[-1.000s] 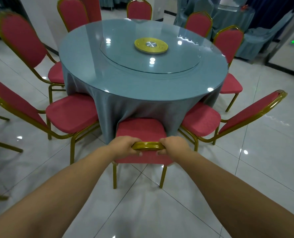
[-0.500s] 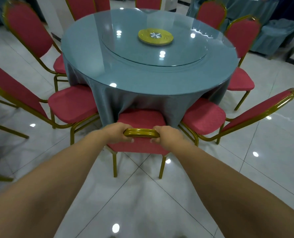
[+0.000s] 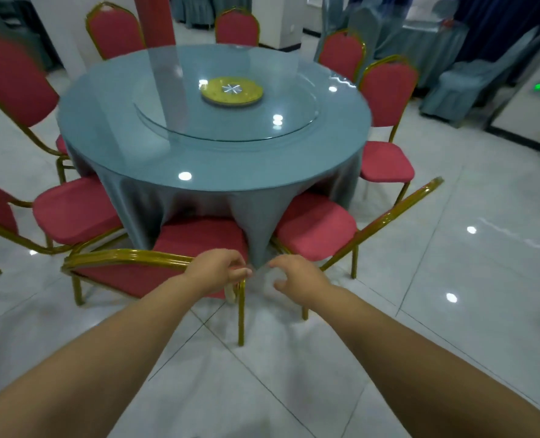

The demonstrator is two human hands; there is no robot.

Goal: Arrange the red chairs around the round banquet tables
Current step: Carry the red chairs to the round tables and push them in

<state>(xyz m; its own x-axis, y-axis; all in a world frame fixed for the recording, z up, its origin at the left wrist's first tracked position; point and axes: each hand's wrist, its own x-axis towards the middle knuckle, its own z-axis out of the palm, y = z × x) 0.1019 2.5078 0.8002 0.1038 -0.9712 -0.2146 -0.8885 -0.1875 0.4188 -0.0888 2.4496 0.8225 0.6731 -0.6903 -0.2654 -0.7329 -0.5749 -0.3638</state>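
Observation:
The round banquet table (image 3: 199, 172) wears a blue-grey cloth and carries a glass turntable with a gold disc (image 3: 232, 91). Directly before me a red chair (image 3: 199, 238) with a gold frame has its seat tucked under the cloth. My left hand (image 3: 218, 270) grips the right end of that chair's gold top rail. My right hand (image 3: 297, 276) hovers just right of the chair, fingers loosely curled, touching nothing. Red chairs stand on either side, one at the left (image 3: 73, 210) and one at the right (image 3: 316, 229).
Several more red chairs ring the table, among them one at the far right (image 3: 385, 165) and one at the back (image 3: 237, 26). Grey-covered furniture (image 3: 471, 77) stands at the back right. A red pillar (image 3: 155, 20) rises behind the table. Glossy white tiles lie underfoot.
My right hand has let go of the chair's top rail and moved off to the right. My left hand now holds the rail's right end. My view has shifted rightward.

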